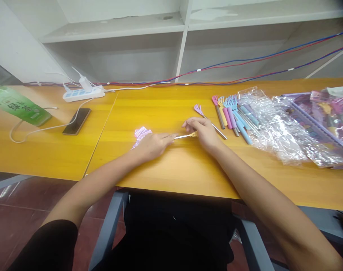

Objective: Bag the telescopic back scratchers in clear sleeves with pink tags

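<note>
Both my hands are at a small telescopic back scratcher with a thin metal rod (182,137) and a yellow claw end. My left hand (157,145) is closed around its handle end, which the fingers hide. At the yellow end, my right hand (205,131) has its fingers curled, thumb side against the claw. Beside my left wrist lie pink and purple printed cards (141,134), partly covered by the hand. Just past my right hand rests a purple back scratcher (198,110), its metal rod pointing toward me.
More back scratchers (230,114) in several colours lie right of centre. Clear plastic bags (284,131) and a purple box (315,116) with packaged items are farther right. On the left are a phone (76,121), a power strip (83,93) and a green tea bottle (21,105).
</note>
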Tool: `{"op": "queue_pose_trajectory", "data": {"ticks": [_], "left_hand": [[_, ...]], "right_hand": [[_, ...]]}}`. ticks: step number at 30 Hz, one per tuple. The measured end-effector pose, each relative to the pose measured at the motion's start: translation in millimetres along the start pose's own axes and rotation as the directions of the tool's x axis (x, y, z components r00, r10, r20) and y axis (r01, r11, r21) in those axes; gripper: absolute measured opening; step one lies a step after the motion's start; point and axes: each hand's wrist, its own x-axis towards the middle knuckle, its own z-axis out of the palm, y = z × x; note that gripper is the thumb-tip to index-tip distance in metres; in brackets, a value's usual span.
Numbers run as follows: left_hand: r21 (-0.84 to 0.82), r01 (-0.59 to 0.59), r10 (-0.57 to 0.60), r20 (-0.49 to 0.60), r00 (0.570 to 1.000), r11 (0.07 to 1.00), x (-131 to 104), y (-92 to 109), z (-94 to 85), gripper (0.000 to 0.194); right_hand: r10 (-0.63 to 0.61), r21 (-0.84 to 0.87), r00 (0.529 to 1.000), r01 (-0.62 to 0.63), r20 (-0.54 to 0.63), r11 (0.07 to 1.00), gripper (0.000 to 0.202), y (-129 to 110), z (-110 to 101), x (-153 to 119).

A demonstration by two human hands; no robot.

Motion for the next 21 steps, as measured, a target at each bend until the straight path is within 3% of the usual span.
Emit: {"op": "queue_pose_trajectory", "data": {"ticks": [7,11,16,21], "left_hand": [[0.007,0.009,-0.010,0.030,1.000,1.000,2.1,0.1,-4.9,0.043],[0.066,0.094,-0.097,0.049,0.994,0.993,5.2,-1.8,-18.7,0.040],[0.123,0.261,-0.278,0.151,0.949,0.957,11.7,-4.7,-33.8,0.031],[0.161,0.221,-0.249,0.186,0.950,0.962,13.9,-12.9,-28.0,0.034]], "right_hand": [[-0.010,-0.024,0.999,0.011,0.044,1.000,0.028,-3.4,-1.9,-1.8],[-0.026,-0.258,0.988,0.065,0.152,0.964,0.033,-4.0,-4.9,-0.7],[-0.130,-0.525,0.902,0.352,0.412,0.775,0.033,-6.4,-4.5,-0.5],[-0.122,-0.616,0.809,0.527,0.575,0.585,0.038,-7.3,-3.2,-2.3]]}}
